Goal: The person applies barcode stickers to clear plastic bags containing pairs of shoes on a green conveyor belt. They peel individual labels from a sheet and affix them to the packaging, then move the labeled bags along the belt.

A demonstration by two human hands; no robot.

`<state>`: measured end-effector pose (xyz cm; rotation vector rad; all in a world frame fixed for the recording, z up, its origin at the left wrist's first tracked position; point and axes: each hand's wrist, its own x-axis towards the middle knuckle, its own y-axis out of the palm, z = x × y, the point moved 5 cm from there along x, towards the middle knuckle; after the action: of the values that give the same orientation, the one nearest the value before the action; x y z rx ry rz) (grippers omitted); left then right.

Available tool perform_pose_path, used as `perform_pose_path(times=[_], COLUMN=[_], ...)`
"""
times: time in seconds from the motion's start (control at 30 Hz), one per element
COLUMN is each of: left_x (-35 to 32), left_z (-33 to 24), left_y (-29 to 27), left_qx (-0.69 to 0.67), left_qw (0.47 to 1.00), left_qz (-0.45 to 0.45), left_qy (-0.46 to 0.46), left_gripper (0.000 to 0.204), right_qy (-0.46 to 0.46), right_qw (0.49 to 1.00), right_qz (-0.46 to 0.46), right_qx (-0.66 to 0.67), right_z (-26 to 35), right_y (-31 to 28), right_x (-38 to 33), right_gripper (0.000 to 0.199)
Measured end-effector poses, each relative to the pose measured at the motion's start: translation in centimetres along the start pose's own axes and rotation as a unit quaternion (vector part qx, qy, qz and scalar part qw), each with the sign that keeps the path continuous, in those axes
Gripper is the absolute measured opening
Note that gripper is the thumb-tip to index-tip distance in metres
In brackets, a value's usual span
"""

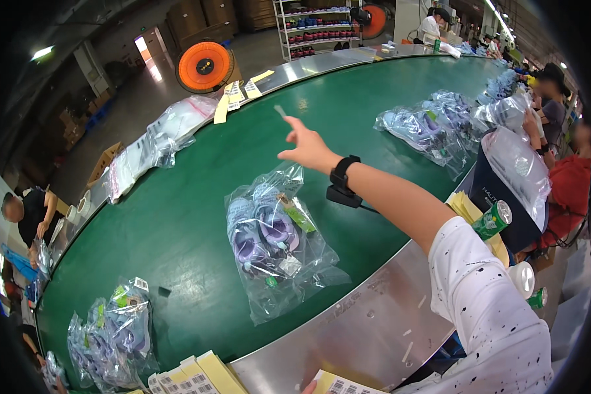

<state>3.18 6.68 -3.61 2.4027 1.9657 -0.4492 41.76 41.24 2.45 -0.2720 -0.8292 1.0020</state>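
We note our right hand [310, 150] half open, index finger extended toward a pale strip [280, 111] whose hold we cannot confirm, our left hand [310, 387] too cropped to judge, and bagged lilac-and-blue shoes [276, 228] by the green belt's [177, 226] near edge, seemingly unlabelled, unlike the barcoded bag [130, 323] toward its left end.

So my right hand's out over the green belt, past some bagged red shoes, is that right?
Not quite: the bagged shoes are pale blue and lilac, not red, as the head view shows. Your right hand is out over the green belt, past them.
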Motion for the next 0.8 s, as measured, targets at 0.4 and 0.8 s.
perform_pose_path(times=[0.4, 0.8], left_x=[-0.4, -0.1], left_z=[0.5, 0.0], left_y=[0.1, 0.0], left_qx=[0.022, 0.021], left_qw=[1.0, 1.0], left_qz=[0.011, 0.008], left_qy=[0.01, 0.008], left_gripper=[0.032, 0.033], right_qy=[0.313, 0.38], right_qw=[0.904, 0.822], right_qz=[-0.062, 0.06], right_qx=[0.284, 0.42], right_z=[-7.5, -4.8], right_y=[3.3, 0.9], right_x=[0.1, -6.4], right_gripper=[0.061, 0.081])
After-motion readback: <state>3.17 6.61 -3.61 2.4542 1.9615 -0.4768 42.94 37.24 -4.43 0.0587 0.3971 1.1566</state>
